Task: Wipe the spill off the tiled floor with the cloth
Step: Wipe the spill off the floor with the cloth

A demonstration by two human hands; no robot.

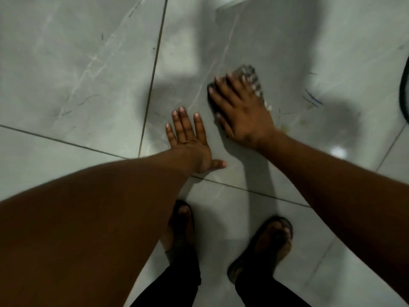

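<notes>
The right hand lies flat on a dark, patterned cloth, fingers spread, pressing it to the tiled floor. Only the far edge and the left edge of the cloth show from under the hand; the rest is hidden, and that part of the picture is blurred. The left hand rests palm down on bare floor just beside the cloth, on its near-left side, fingers spread and thumb out, holding nothing; it looks to be taking the person's weight.

Just right of the cloth, close to the wrist, there are faint yellowish smears on the tile, and further right of the cloth a few thin blue streaks. These are probably what is left of the spill, though the blur makes it hard to be sure. The tile to the left of the cloth looks clean, apart from the grey veining of the tile itself.

To do this step well, I would keep the palm flat so the whole cloth bears on the floor, not only the fingertips, and draw it across to the smears on its right in overlapping passes. Working from the outer edge of the mark back toward the cloth's present spot should gather the mess and not spread it. The left hand is best left planted where it is, off the dirty patch. Two sandalled feet stand on the near side of the cloth, well apart from it, so they should not tread in anything.
</notes>
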